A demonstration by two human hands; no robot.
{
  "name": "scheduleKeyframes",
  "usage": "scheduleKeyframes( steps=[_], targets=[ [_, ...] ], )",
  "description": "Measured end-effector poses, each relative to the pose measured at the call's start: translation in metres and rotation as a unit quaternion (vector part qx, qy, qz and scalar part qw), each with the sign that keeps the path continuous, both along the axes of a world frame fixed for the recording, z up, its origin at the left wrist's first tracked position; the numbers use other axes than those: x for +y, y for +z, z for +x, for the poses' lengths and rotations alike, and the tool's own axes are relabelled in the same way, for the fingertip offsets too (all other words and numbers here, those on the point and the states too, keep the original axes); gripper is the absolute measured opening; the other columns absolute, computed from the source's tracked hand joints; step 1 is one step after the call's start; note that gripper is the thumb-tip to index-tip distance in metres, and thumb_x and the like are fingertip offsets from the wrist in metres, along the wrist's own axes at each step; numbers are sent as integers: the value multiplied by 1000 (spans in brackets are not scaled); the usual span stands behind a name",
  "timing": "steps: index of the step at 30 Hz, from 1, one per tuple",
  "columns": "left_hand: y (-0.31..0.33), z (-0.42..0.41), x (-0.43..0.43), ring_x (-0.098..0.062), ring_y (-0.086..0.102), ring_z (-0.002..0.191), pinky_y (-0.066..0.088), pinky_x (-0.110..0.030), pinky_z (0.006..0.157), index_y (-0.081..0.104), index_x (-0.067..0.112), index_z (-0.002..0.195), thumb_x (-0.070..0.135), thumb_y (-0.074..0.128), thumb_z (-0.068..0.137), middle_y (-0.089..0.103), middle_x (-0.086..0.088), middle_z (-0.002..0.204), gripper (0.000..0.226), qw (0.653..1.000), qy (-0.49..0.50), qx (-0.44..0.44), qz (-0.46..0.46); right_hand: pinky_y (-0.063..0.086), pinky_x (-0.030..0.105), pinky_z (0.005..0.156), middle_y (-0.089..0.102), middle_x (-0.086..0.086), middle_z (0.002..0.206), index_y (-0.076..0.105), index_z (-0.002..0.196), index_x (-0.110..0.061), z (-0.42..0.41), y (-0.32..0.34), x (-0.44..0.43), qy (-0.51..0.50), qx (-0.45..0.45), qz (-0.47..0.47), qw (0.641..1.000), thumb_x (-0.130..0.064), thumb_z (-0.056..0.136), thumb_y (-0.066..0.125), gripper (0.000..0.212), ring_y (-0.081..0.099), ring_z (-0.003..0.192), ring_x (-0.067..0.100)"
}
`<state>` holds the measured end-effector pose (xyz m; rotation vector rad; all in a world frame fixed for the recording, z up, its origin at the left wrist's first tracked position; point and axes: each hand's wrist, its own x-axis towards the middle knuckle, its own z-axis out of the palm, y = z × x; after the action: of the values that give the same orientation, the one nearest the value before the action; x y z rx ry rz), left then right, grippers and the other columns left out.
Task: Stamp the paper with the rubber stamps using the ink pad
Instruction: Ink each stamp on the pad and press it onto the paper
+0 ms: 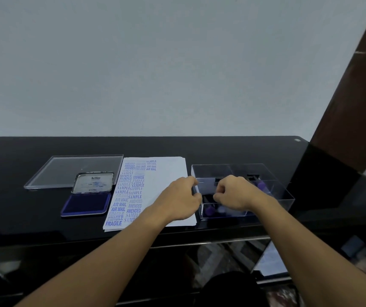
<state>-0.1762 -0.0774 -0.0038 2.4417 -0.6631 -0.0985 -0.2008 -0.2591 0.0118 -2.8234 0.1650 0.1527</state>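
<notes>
At clear box (pixel 282 196): left hand (pixel 181 199) grips wall, right hand (pixel 235 191) curled.

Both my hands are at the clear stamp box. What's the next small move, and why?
Probably lift one stamp out with the right hand, which is curled inside the clear box while the left hand grips its left wall. The ink pad lies open and the paper is bare on its right side.

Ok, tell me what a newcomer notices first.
The white paper mid-table, its left side crowded with blue stamped words like FRAGILE. Left of it lies the open ink pad; right of it, both hands meet at the clear box, the left hand gripping its wall, the right hand curled inside.
</notes>
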Motion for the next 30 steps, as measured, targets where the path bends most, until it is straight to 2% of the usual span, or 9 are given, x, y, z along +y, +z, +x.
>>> scheduleKeyframes(
  steps=[4, 9, 11, 14, 20, 23, 26, 30],
  targets=[
    [-1, 1, -2, -18, 49, 128, 34, -23, 91, 46, 19, 143, 27, 48, 100, 50, 0, 146, 44, 1000, -2, -1, -3, 54, 34, 86, 71, -2, 98, 68, 88, -27, 1, -1, -2, 5, -3, 6, 1000, -21, 94, 59, 13, 64, 90, 13],
    [-3, 4, -6, -19, 48, 131, 36, -25, 95, 46, 19, 144, 28, 49, 100, 48, -1, 148, 45, 1000, -4, 1, -8, 55, 34, 86, 72, -3, 95, 67, 84, -29, 2, -4, -3, 22, -3, 1, 1000, -23, 96, 57, 16, 65, 88, 12],
    [-4, 5, -7, -19, 48, 131, 36, -25, 96, 45, 20, 144, 28, 50, 100, 48, -1, 149, 45, 1000, -3, -2, -11, 55, 31, 81, 72, -3, 95, 69, 86, -27, 4, -3, -5, 25, 5, 1, 1000, -23, 96, 57, 16, 65, 87, 12],
    [-2, 8, -10, -19, 47, 132, 34, -23, 94, 46, 19, 143, 27, 50, 100, 47, 0, 148, 44, 1000, -1, -10, -17, 50, 24, 66, 72, -1, 92, 72, 87, -21, 8, 5, -9, 12, -1, 20, 1000, -21, 95, 56, 18, 66, 82, 13],
    [5, 19, -20, -19, 46, 133, 38, -29, 102, 48, 17, 143, 26, 50, 98, 46, -1, 149, 46, 999, 0, -17, -36, 56, 29, 67, 75, -3, 82, 74, 83, -20, 25, 39, -31, -57, -68, 76, 993, -20, 93, 55, 21, 70, 78, 16],
    [7, 26, -31, -19, 43, 136, 38, -30, 105, 45, 16, 144, 25, 49, 98, 43, -1, 151, 47, 999, -12, -11, -34, 53, 30, 73, 74, -1, 85, 72, 83, -21, 38, 43, -36, -69, -45, 75, 994, -21, 93, 55, 19, 69, 85, 17],
    [7, 34, -44, -20, 41, 137, 40, -34, 108, 46, 13, 144, 24, 47, 98, 43, -3, 151, 47, 1000, -15, -14, -21, 51, 32, 78, 72, 1, 93, 72, 93, -20, 49, 41, -33, -52, -2, 42, 998, -22, 96, 52, 20, 66, 91, 20],
    [-2, 46, -56, -24, 36, 134, 39, -42, 108, 50, 8, 138, 18, 43, 96, 49, -4, 138, 43, 999, -22, -42, 23, 55, 37, 79, 71, 5, 98, 72, 102, -14, 57, 38, -22, -27, 58, -21, 998, -18, 96, 45, 28, 67, 92, 24]
  ],
)
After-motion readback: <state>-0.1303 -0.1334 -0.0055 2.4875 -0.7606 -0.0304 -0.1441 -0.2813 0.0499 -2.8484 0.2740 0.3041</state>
